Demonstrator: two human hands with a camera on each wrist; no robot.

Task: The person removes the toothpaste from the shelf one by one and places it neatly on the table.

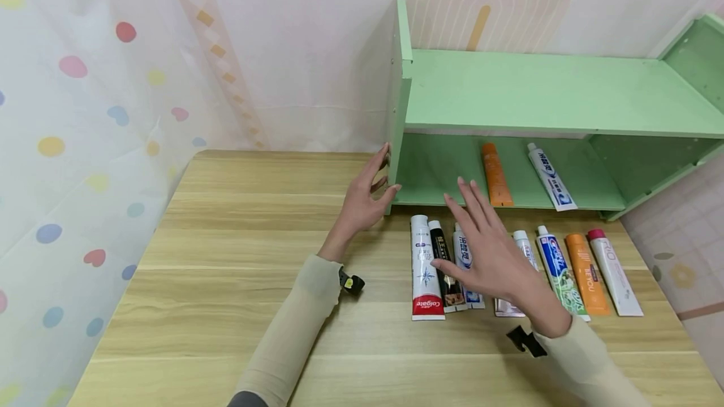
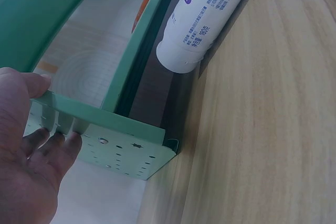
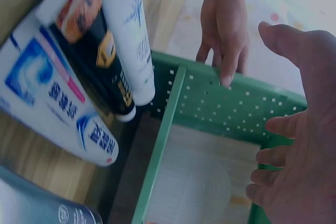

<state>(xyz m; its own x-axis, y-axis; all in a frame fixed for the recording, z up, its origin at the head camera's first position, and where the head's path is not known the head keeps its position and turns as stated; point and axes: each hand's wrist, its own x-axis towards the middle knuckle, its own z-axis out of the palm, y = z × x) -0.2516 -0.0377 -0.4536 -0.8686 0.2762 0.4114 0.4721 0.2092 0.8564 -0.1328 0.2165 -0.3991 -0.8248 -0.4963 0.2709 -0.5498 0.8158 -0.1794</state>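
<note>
My left hand (image 1: 364, 203) grips the left side panel (image 1: 399, 105) of a green shelf (image 1: 543, 93). In the left wrist view its thumb lies over the panel's edge and the fingers touch the outer face. My right hand (image 1: 486, 253), fingers spread, hovers over a row of tubes and holds nothing. Left of it lie a white Colgate toothpaste tube (image 1: 424, 256), a black tube (image 1: 445, 262) and a white-and-blue tube (image 1: 462, 247). Partly hidden under the hand is a pale tube (image 1: 526, 247). To its right are a blue-green tube (image 1: 555, 269), an orange tube (image 1: 588, 275) and a pink-capped white tube (image 1: 616, 275).
On the shelf's lower level lie another orange tube (image 1: 496, 174) and another white-and-blue tube (image 1: 548, 176). The shelf stands at the back right of the wooden table (image 1: 226, 269). Behind it hangs a patterned cloth (image 1: 305, 49).
</note>
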